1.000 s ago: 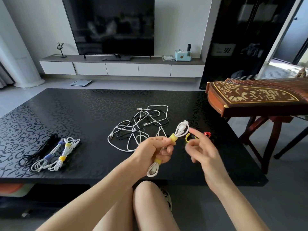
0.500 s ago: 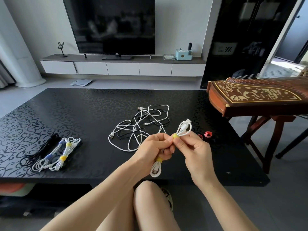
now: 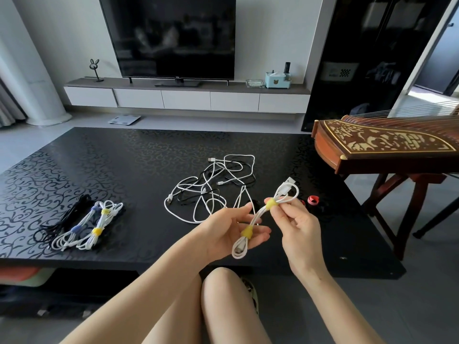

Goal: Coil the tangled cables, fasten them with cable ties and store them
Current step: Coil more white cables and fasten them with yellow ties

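Above the near edge of the black patterned table (image 3: 124, 165), I see the right hand (image 3: 298, 227) pinching a coiled white cable (image 3: 259, 217) at one of its two yellow ties (image 3: 271, 203), the slack left hand (image 3: 223, 232) cradling it, finished tied bundles (image 3: 84, 227) lying far left, the white-and-black tangle (image 3: 211, 192) yet to coil.

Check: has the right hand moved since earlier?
Yes. The right hand shifted left, away from the red tie roll, to pinch the upper yellow tie.
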